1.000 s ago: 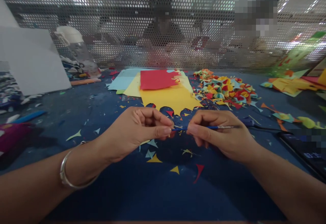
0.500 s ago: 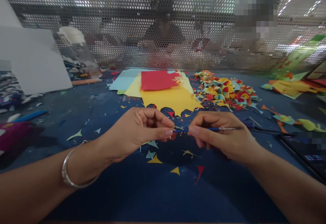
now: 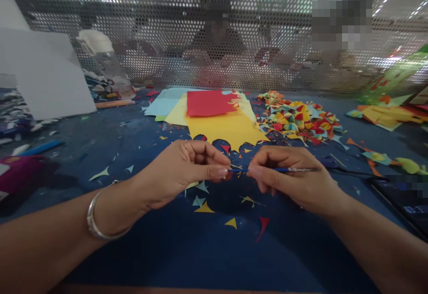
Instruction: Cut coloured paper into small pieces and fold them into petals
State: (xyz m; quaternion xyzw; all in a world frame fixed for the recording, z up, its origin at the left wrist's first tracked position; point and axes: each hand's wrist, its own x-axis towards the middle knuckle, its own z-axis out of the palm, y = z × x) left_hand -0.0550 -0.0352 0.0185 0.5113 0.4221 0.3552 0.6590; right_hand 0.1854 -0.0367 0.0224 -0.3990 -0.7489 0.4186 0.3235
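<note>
A thin paintbrush [image 3: 281, 169] with a blue handle and a silver ferrule lies level between my hands, above the table. My right hand [image 3: 290, 176] is closed on its handle, thumb against the curled fingers, with the ferrule pointing right. At the handle's other end, my left hand [image 3: 197, 162] pinches with thumb and index finger; whether something small is also between those fingertips is hidden. Just beyond the hands lies a yellow paper sheet [image 3: 220, 127] with scalloped cut-outs along its near edge, and a red paper sheet [image 3: 209, 104] rests on it.
Coloured paper scraps [image 3: 204, 207] litter the blue table [image 3: 187, 258]. A heap of small paper pieces [image 3: 301, 118] is at the back right, and a phone [image 3: 401, 200] at the right. At left stand a white board [image 3: 53, 71] and a bottle [image 3: 107, 62]. A perforated metal screen [image 3: 160, 26] closes the back.
The view has shifted slightly, with the table items a little to the right. Both hands keep nearly the same hold on the paintbrush.
</note>
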